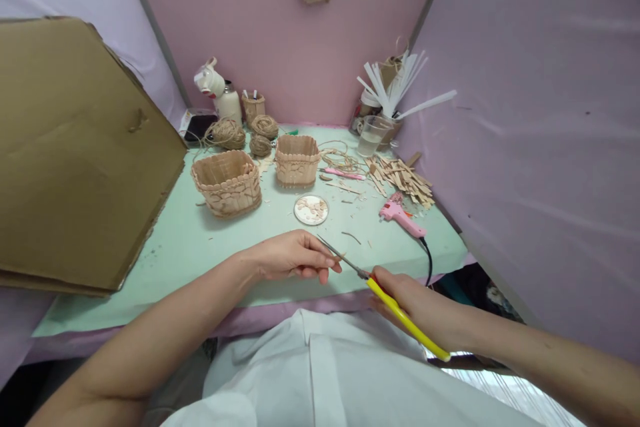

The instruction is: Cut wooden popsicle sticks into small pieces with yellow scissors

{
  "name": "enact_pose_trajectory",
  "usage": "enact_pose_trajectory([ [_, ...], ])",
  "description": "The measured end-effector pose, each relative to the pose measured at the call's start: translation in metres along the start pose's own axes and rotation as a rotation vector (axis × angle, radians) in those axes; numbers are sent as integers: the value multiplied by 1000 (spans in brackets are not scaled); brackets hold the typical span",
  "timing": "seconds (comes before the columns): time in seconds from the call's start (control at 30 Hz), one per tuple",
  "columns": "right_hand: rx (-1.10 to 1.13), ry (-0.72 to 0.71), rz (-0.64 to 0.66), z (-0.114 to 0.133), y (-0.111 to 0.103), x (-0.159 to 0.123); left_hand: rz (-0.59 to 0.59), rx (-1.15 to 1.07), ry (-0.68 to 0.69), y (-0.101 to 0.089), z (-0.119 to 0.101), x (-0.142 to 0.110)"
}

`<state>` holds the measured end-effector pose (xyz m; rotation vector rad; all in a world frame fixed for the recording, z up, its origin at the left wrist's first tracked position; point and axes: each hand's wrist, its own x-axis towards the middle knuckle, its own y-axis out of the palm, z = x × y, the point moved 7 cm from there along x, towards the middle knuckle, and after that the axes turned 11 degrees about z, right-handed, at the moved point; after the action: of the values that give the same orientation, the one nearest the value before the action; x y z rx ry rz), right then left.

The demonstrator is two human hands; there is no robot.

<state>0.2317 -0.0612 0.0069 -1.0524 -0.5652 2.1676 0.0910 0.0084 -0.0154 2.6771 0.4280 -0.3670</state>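
Observation:
Yellow-handled scissors (pixel 395 307) are gripped in my right hand (pixel 415 303), their grey blades pointing up and left. My left hand (pixel 300 257) is pinched together beside the blades, over the table's front part. A small pale sliver, perhaps wood, shows at its fingertips; most of it is hidden. Just beyond that hand lies a round white dish (pixel 311 210) with small pale brown pieces in it. Two small woven-looking baskets stand farther back: one on the left (pixel 227 193) and another near the middle (pixel 297 170).
A pink glue gun (pixel 403 217) with a black cord lies at right, before a heap of thin wooden strips (pixel 403 180). Twine balls (pixel 226 133), a clear cup (pixel 373 137) and white strips (pixel 393 83) stand at the back. Large cardboard (pixel 75 160) blocks the left side.

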Motion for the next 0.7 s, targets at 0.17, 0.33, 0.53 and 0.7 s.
enact_pose_trajectory([
  [0.17, -19, 64, 43, 2, 4, -9, 88, -25, -79, 6, 7, 1],
  [0.33, 29, 33, -11, -11, 11, -9, 110, -20, -95, 7, 9, 0],
  [0.53, 119, 24, -118, -13, -3, -7, 60, -40, -43, 2, 3, -1],
  [0.7, 357, 26, -207, -14, -11, 0, -56, -102, 37, -9, -4, 0],
])
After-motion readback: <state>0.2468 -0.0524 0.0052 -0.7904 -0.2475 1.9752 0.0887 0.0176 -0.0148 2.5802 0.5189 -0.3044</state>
